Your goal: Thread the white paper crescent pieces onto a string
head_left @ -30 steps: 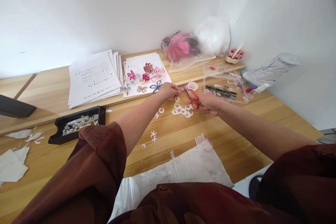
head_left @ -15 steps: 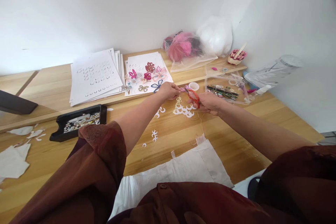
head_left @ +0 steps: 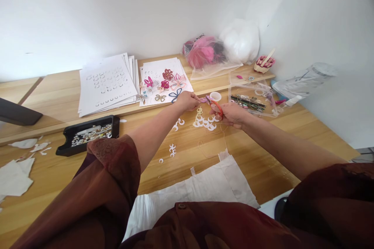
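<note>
My right hand (head_left: 232, 114) is closed around small orange-handled scissors (head_left: 216, 106), blades pointing left. My left hand (head_left: 187, 101) pinches a small pink piece (head_left: 203, 99) right at the scissor tips. Both hands hover above a cluster of white crescent paper cut-outs (head_left: 204, 121) on the wooden table (head_left: 263, 163). A thin thread trails down from under my right hand toward the table's near edge.
White sheets (head_left: 106, 83) and a sheet with coloured quilled flowers (head_left: 163, 81) lie on a raised shelf. A black tray of small bits (head_left: 89, 134) sits left. Clear plastic box (head_left: 251, 99), pink and white bags (head_left: 216, 52), a small roll (head_left: 215, 95) stand right. Cloth (head_left: 198, 190) lies near me.
Both hands stay together at the same spot; the scissors' handles look slightly more closed. The view has shifted a little, nothing else moved.
</note>
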The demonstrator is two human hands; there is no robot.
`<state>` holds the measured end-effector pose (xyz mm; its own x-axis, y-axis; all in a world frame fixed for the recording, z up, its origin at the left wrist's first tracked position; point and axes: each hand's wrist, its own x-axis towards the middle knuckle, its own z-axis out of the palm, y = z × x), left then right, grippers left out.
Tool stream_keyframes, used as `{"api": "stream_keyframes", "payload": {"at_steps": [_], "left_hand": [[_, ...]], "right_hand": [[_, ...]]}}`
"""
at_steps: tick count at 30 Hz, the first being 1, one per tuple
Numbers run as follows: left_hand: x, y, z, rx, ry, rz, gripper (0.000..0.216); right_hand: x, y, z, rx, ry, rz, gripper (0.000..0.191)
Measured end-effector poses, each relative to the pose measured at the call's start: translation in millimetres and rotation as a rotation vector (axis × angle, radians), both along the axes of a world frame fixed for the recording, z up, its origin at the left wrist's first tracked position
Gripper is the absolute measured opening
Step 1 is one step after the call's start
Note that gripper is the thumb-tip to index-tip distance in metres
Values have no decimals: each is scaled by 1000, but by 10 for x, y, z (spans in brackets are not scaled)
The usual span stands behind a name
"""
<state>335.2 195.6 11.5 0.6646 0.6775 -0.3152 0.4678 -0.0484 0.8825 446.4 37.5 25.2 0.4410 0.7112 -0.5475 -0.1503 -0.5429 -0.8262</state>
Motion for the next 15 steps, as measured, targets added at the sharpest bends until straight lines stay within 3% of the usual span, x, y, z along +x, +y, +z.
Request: {"api": "stream_keyframes", "payload": {"at_steps": [5, 8, 10, 13, 15], "left_hand": [[-107, -18, 59, -15, -30, 20, 21], [-363, -121, 191, -70, -92, 43, 20], [-615, -212, 278, -222, -157, 74, 17], [-1032, -353, 350, -393, -219, 144, 13], [-1285, -436, 352, -465, -257, 205, 12]], "right_hand": [[-82, -120, 125, -11, -78, 40, 32], [-94, -420, 231, -29, -267, 169, 37], [-75, -708, 261, -28, -476, 247, 37], [-7, -1141, 197, -156, -839, 178, 35], [58, -1357, 98, -267, -955, 92, 35]]}}
